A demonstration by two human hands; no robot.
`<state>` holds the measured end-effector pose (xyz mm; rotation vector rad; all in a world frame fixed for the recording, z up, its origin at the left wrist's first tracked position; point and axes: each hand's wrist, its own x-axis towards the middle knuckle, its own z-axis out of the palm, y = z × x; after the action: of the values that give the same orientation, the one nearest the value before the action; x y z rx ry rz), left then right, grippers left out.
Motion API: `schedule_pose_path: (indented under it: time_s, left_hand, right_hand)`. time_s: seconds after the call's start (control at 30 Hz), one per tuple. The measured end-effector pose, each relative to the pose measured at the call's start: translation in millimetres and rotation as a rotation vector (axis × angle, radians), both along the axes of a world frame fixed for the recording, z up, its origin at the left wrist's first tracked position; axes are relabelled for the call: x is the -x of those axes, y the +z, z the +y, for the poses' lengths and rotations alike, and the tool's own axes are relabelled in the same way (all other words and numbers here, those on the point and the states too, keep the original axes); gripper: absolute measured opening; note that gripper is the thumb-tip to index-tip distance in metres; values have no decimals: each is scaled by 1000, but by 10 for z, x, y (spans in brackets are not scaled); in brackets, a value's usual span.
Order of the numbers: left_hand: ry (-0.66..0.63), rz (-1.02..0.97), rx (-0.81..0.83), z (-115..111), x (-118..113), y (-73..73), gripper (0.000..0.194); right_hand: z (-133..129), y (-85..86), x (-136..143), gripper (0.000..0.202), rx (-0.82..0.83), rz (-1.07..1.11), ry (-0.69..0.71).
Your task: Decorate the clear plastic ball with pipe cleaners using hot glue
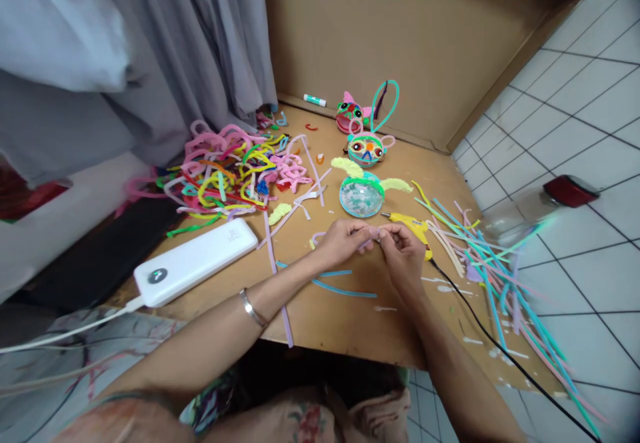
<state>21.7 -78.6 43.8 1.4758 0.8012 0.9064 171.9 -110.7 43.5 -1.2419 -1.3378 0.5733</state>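
Observation:
Over the middle of the table, my left hand point(343, 237) and my right hand point(403, 246) meet with fingertips pinched together. Between them is a small pale lilac pipe cleaner point(370, 232), mostly covered by the fingers. Just left of my left hand, a curled lilac piece with a yellowish end point(314, 240) shows; whether it joins the held piece I cannot tell. Beyond my hands sits a round clear figure point(361, 197) with a green band and two fuzzy yellow ear shapes. A yellow glue gun point(411, 224) lies right behind my right hand.
Tangled pipe cleaners point(225, 176) heap at the left, near a white power bank point(197, 263). Straight pipe cleaners point(500, 276) overhang the right edge. Two decorated figures point(367, 149) point(350, 117) and a glue stick point(315, 100) stand or lie at the back. A black cord point(480, 323) runs right.

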Motion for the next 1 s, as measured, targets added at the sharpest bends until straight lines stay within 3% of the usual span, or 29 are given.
schedule_pose_path:
  time_s: [0.27,0.5,0.7,0.87,1.0]
  left_hand:
    - [89,-18,-29,12,-37,-60,38]
    - [120,-5,-56,40,-53,-114,43]
    - [146,-6,-60,39,-51,-124,36]
    - [189,-298,108,61,-50,-71,28]
    - [247,-561,305,108,-11,17,19]
  right_hand:
    - [28,19,-4,17,69,90,52]
    - [74,19,-89,36,163,235,103]
    - [73,23,-51,34,247,253,191]
    - [62,61,-71,36,189,343,44]
    - [48,113,-118,36,150,215,-19]
